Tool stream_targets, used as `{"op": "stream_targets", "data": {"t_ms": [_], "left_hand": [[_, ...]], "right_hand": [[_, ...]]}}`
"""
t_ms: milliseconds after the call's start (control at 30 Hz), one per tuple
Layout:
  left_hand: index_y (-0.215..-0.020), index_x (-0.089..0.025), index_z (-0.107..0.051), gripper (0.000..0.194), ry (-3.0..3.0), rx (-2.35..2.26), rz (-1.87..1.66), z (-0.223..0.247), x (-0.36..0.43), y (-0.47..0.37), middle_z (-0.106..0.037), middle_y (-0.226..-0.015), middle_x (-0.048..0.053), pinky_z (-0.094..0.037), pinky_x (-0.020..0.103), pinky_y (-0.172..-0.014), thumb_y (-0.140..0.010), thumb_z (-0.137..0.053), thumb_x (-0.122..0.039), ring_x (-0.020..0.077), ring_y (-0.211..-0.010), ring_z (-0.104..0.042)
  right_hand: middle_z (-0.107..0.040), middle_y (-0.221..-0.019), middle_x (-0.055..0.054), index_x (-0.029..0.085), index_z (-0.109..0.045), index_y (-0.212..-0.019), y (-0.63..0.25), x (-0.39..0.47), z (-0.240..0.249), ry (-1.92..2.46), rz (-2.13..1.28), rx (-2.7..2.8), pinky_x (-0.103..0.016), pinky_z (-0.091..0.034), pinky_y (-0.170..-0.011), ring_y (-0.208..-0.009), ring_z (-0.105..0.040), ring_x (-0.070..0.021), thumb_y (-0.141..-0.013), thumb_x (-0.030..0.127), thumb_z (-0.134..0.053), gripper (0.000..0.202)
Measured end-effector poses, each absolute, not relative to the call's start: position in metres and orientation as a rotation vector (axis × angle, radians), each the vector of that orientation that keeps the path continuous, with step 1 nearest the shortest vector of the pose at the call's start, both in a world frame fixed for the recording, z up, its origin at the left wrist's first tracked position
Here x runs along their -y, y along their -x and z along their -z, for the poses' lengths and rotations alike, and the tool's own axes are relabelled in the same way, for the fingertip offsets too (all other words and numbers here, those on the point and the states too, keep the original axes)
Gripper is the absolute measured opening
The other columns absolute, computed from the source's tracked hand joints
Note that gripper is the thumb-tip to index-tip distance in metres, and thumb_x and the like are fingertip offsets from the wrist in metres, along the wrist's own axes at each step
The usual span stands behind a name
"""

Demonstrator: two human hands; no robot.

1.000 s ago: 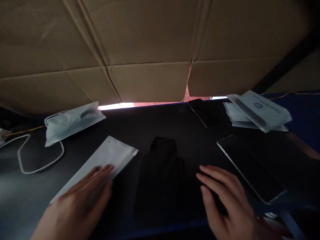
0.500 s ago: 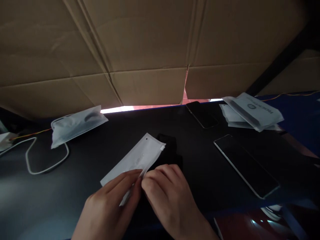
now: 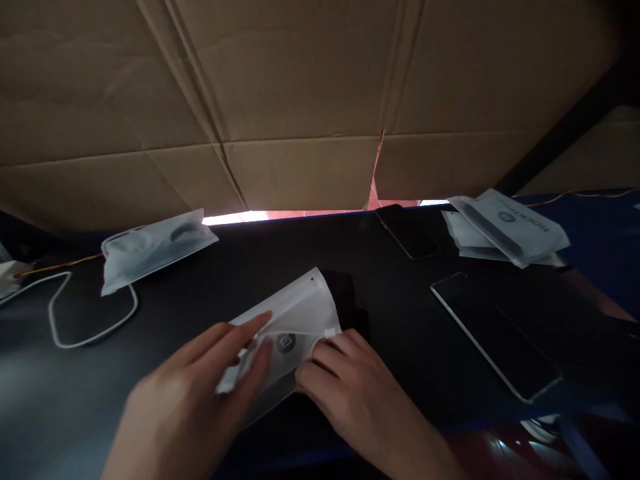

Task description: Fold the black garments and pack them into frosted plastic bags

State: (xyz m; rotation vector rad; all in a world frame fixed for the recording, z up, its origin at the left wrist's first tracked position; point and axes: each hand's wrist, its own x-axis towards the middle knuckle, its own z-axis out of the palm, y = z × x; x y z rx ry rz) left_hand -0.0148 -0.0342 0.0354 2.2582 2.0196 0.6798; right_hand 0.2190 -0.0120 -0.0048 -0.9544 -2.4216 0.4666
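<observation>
A frosted white zip pouch [image 3: 300,307] with a round dark logo lies tilted at the front middle of the black table. My right hand [image 3: 345,393] pinches its right edge just below the white zip slider [image 3: 331,332]. At the pouch's left side is my left hand [image 3: 200,380], thumb and index finger apart across the opening, the other fingers partly hidden. A small white piece shows between those fingers; what it is cannot be made out. Behind the pouch sits a black object [image 3: 343,290], partly covered.
A filled frosted pouch [image 3: 160,250] and a white cable [image 3: 95,343] lie at the left. Toward the right are a dark phone [image 3: 407,230], a larger phone-like slab [image 3: 495,337] and stacked pouches [image 3: 515,227]. Cardboard [image 3: 300,80] stands along the back edge.
The pouch has turned and opened out, showing its logo and slider lower down. My left hand has moved left and its fingers have parted. My right hand has shifted slightly right.
</observation>
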Motion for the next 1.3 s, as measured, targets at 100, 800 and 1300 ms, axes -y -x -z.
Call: {"op": "stream_targets", "data": {"t_ms": [100, 800, 1300], "left_hand": [[-0.153, -0.038, -0.062, 0.047, -2.377, -1.769, -0.552, -0.028, 0.030, 0.004, -0.079, -0.107, 0.000, -0.057, 0.026, -0.059, -0.107, -0.053, -0.036, 0.0180, -0.076, -0.079], [-0.146, -0.044, -0.071, 0.053, -2.294, -2.098, -0.768, -0.051, 0.006, 0.035, -0.061, -0.090, -0.005, -0.051, 0.023, -0.057, -0.101, -0.049, -0.028, 0.0070, -0.057, -0.056], [-0.150, -0.031, -0.054, 0.057, -1.798, -1.732, -0.991, -0.032, 0.010, -0.025, -0.052, -0.089, -0.007, -0.050, 0.021, -0.053, -0.094, -0.051, -0.018, 0.0081, -0.057, -0.056]], "right_hand": [[-0.072, -0.100, 0.005, 0.024, -0.061, -0.097, -0.218, 0.009, 0.006, 0.997, -0.465, 2.412, -0.036, -0.044, -0.091, -0.098, -0.062, -0.0169, -0.108, 0.015, -0.071, 0.017], [-0.070, -0.155, -0.001, 0.030, -0.069, -0.143, -0.248, 0.010, 0.004, 1.122, -0.586, 2.325, -0.061, -0.051, -0.120, -0.151, -0.056, -0.0331, -0.100, 0.033, -0.082, 0.046], [-0.079, -0.106, -0.003, 0.023, -0.074, -0.112, -0.191, 0.027, -0.008, 1.309, -0.252, 2.076, -0.044, -0.053, -0.073, -0.087, -0.069, -0.0261, -0.083, 0.008, -0.079, 0.033]]}}
